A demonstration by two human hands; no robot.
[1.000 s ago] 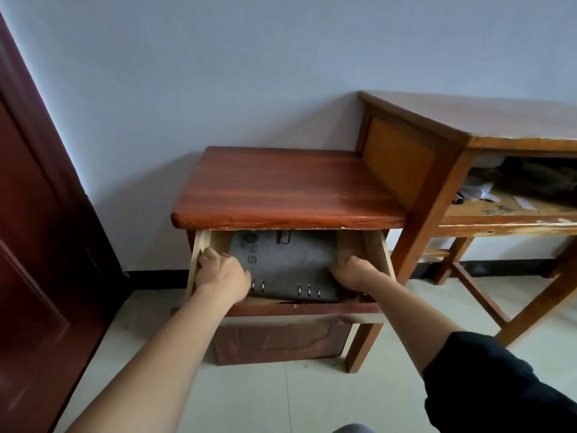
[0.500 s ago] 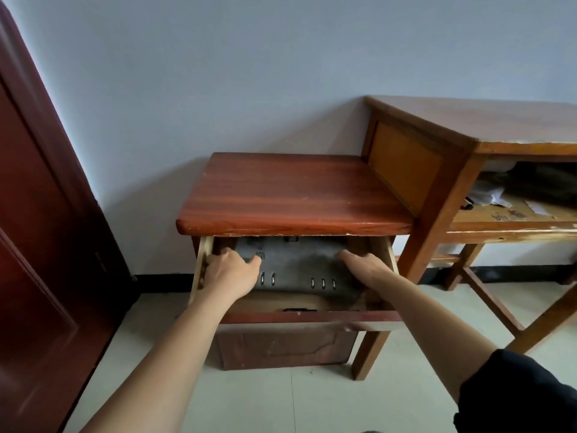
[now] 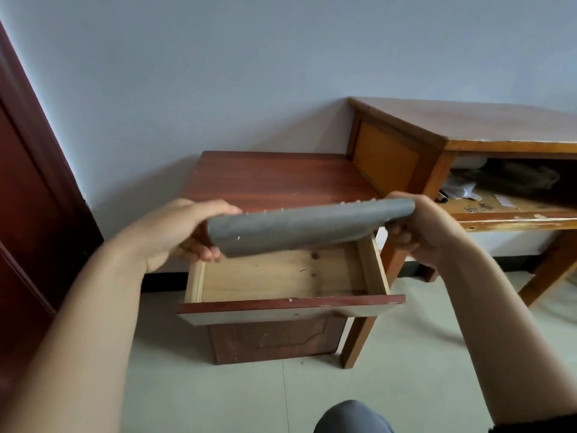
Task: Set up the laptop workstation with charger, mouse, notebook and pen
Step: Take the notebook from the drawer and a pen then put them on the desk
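Since the earlier frame, the grey laptop (image 3: 299, 228) has come up out of the drawer (image 3: 281, 303), where it lay flat, and we now see it held in the air above the drawer's open box. No brand mark or writing can be read on the laptop from this angle; faint dark marks on the cardboard (image 3: 480, 206) in the desk (image 3: 468, 123) shelf at 3 o'clock are too small to make out. Our left hand (image 3: 184, 232) clasps the left edge, thumb on top, fingertips (image 3: 203, 253) curled beneath. Our right hand (image 3: 418, 226) grips the right edge likewise. Behind, at 12 o'clock, stands the nightstand (image 3: 274, 179); the drawer's wooden floor lies bare.
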